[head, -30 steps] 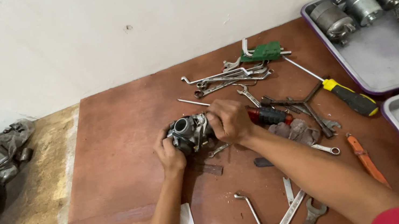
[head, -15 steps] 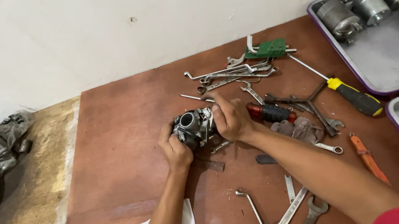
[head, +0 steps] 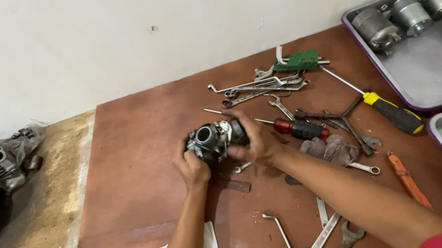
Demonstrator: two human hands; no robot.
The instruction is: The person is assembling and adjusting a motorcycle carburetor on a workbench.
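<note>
Both hands, left hand (head: 191,168) and right hand (head: 254,142), squeeze the small metal engine part (head: 213,139). Best hold it tight, mid-surface, turning slowly.

Both bare forearms reach forward from the bottom edge, the left one rising steeply from low centre and the right one coming in on a long diagonal from the lower right corner, where a bit of red sleeve shows. The left hand (head: 191,168) sits with its back turned up, fingers curled forward and closed in a grip, wrist nearly straight. The right hand (head: 254,141) is just beside it, slightly farther forward, its fingers bent over and wrapped inward toward the left hand, wrist cocked a little to the left.
</note>
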